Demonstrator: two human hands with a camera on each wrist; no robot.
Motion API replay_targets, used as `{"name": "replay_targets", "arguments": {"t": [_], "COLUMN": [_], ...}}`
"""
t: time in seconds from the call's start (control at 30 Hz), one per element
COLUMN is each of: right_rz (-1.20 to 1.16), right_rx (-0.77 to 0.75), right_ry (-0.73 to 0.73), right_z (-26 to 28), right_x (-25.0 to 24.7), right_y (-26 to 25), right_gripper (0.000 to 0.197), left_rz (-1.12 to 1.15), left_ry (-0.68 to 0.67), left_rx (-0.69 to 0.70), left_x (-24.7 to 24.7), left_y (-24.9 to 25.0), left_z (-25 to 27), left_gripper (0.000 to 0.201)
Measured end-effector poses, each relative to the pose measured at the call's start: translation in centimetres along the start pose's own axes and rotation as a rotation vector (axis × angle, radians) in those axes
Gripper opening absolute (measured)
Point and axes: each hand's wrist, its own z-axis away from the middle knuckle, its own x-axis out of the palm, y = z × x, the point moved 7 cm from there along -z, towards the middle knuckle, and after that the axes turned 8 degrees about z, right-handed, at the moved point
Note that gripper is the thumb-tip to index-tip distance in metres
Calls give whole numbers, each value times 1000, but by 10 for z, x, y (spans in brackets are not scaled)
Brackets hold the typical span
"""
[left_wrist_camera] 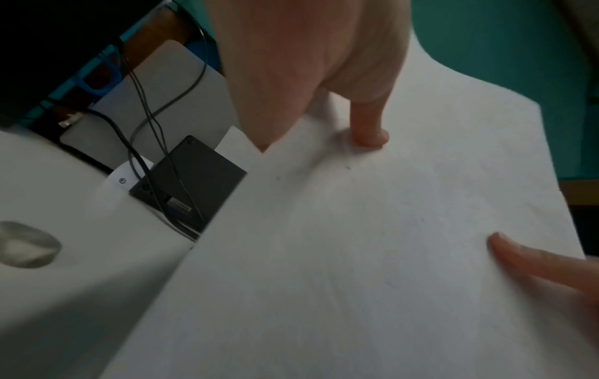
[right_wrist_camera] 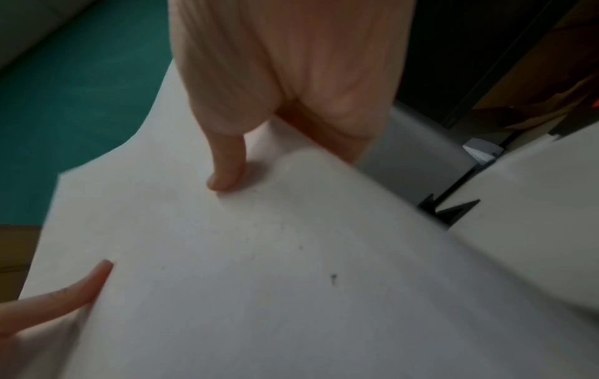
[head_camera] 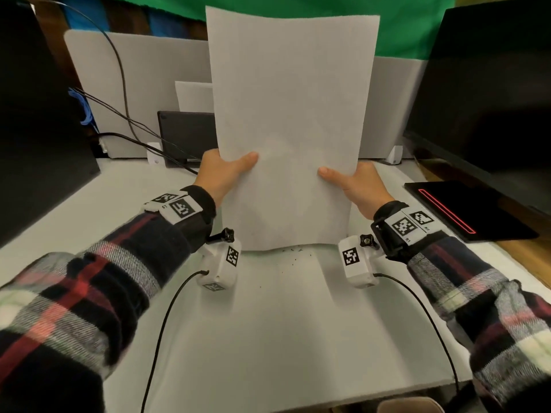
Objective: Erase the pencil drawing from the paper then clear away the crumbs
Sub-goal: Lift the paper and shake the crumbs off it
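While thumbs press, both hands pinch paper.

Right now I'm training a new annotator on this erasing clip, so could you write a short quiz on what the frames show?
1. True or false: the paper lies flat on the desk.
2. Which hand holds the paper? A) left hand only B) right hand only C) both
3. Fill in: the dark eraser crumbs lie on the desk just below the paper's ____ edge.

Key: 1. False, it is held up, nearly upright. 2. C, each thumb presses the front while the fingers are hidden behind. 3. bottom.
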Motion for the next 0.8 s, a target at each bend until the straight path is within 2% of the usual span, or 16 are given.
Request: {"name": "replay_targets", "arguments": {"t": [0.07, 0.17, 0.27, 0.37, 0.43, 0.5, 0.6, 0.7, 0.8], "right_rz": [-24, 88, 216, 271, 201, 96, 13, 97, 276], "right_rx": [54, 92, 139, 158, 150, 137, 117, 128, 12], "right_ry": [5, -91, -226, -260, -248, -188, -139, -180, -82], "right_z": [-5, -4, 3, 5, 0, -7, -14, -18, -27], "right_x": [1, 8, 12, 4, -1, -4, -5, -3, -14], "right_y": [6, 8, 12, 10, -1, -15, -32, -36, -46], "right_gripper": [39, 50, 40, 27, 26, 21, 15, 19, 43], "left_rz": [-3, 35, 80, 73, 59, 59, 43, -49, -65], "left_ry": [6, 68, 116, 144, 100, -3, -122, -74, -49], "left_rx": [-29, -71, -109, -151, -219, -285, -374, -347, -322], "left_x": [4, 2, -4, -13, -13, -5, 7, 1, -5], "left_y": [1, 11, 28, 43, 47, 49, 49, 49, 51], "left_z": [-6, -12, -18, -24, -25, -23, -18, -19, -20], "left_gripper": [28, 25, 28, 30, 27, 26, 32, 41, 42]}}
